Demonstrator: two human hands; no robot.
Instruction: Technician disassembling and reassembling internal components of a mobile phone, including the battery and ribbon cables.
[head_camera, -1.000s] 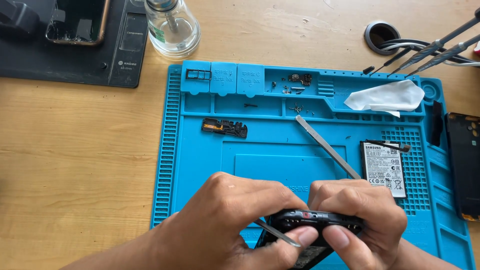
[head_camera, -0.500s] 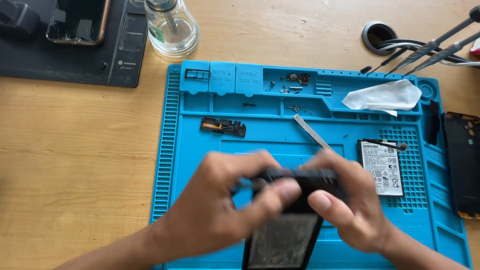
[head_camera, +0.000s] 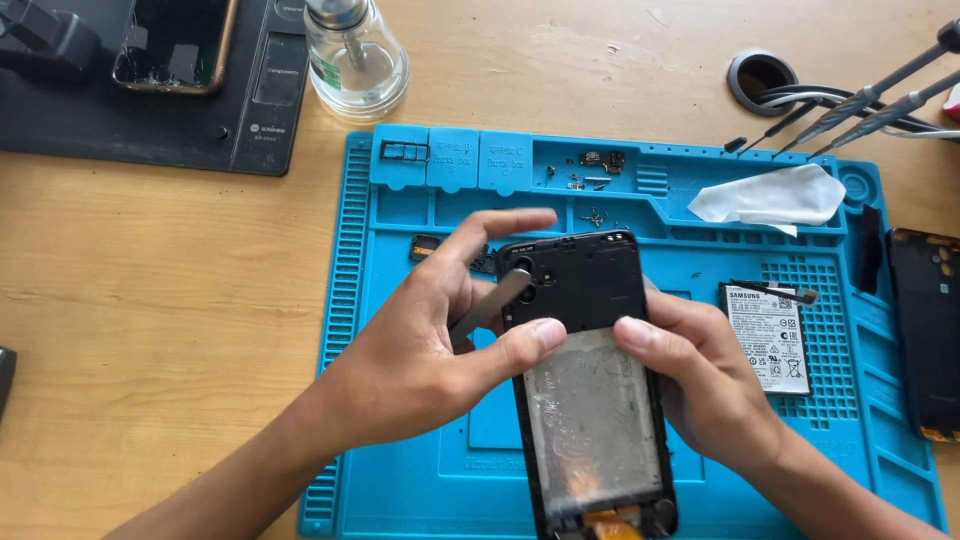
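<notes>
Your left hand (head_camera: 420, 350) and right hand (head_camera: 700, 380) clamp the opened black phone chassis (head_camera: 590, 380), long axis pointing away from you, flat metal pry tool (head_camera: 490, 305) leftward.

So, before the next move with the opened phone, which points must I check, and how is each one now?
1. Both hands grip the opened phone: ok, left hand and right hand hold its sides.
2. Metal pry tool under control: ok, it sits in the left hand at the phone's upper corner.
3. Battery out of the way: ok, it lies apart on the blue mat.
4. Small screws safe: ok, in the mat's tray area.
5. Flex cable at the phone's bottom edge intact: cannot tell.
</notes>
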